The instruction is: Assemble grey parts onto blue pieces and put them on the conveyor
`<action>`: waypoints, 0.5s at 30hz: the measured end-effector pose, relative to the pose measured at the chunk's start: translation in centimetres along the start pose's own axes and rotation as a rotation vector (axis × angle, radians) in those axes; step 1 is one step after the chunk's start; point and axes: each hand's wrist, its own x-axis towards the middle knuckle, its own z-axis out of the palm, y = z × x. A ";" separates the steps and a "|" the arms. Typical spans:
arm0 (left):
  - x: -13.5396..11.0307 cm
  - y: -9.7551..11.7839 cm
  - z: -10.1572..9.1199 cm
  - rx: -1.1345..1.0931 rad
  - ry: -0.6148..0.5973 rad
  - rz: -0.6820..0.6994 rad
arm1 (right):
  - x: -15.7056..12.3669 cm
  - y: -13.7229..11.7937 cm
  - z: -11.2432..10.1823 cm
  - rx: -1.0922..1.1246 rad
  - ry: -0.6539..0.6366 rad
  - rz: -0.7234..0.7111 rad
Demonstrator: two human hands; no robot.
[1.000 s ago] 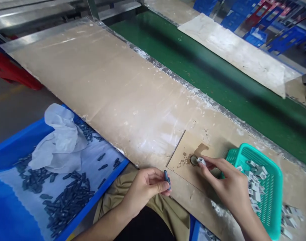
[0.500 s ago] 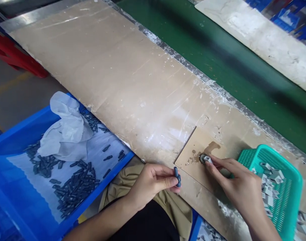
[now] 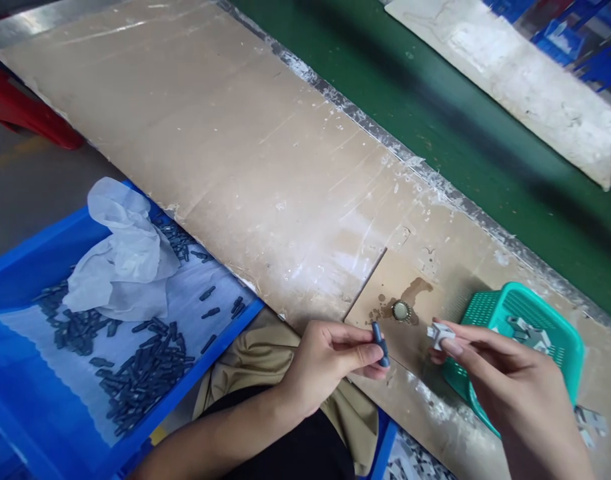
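My left hand pinches a dark blue-grey, pin-like part between thumb and fingers, its narrow end pointing up. To the right, my right hand grips a small light-grey block-like part, held a little above the board. The two parts are apart. Between and beyond the hands, a bottle cap lies hollow side up on a square brown board, with dark wet spots around it. What the cap contains cannot be made out clearly.
A green basket of grey parts stands right, behind my right hand. At left, a blue bin holds many dark parts and a crumpled white sheet. A green belt runs beyond the table.
My right hand has lifted the grey part away from the bottle cap and moved right, uncovering the cap. My left hand, with the dark part, has shifted slightly right.
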 end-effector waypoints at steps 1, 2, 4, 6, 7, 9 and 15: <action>0.2 0.0 0.4 -0.009 -0.005 0.003 | -0.3 -0.2 0.0 0.067 -0.041 0.023; 0.4 0.0 0.8 -0.015 -0.010 0.003 | -0.6 -0.4 0.0 0.119 -0.081 0.039; 0.7 0.0 1.5 -0.015 -0.029 0.002 | -1.1 -0.8 0.1 0.191 -0.145 0.054; 0.8 0.0 1.9 -0.005 -0.067 0.009 | -1.4 -1.0 0.3 0.235 -0.179 0.059; 0.8 0.0 2.0 0.001 -0.080 0.014 | -1.5 -1.1 0.4 0.252 -0.188 0.063; 0.7 0.0 2.2 0.010 -0.093 0.019 | -1.6 -1.0 0.5 0.276 -0.199 0.075; 0.7 0.0 2.1 0.000 -0.100 0.037 | -1.6 -1.1 0.8 0.260 -0.181 0.071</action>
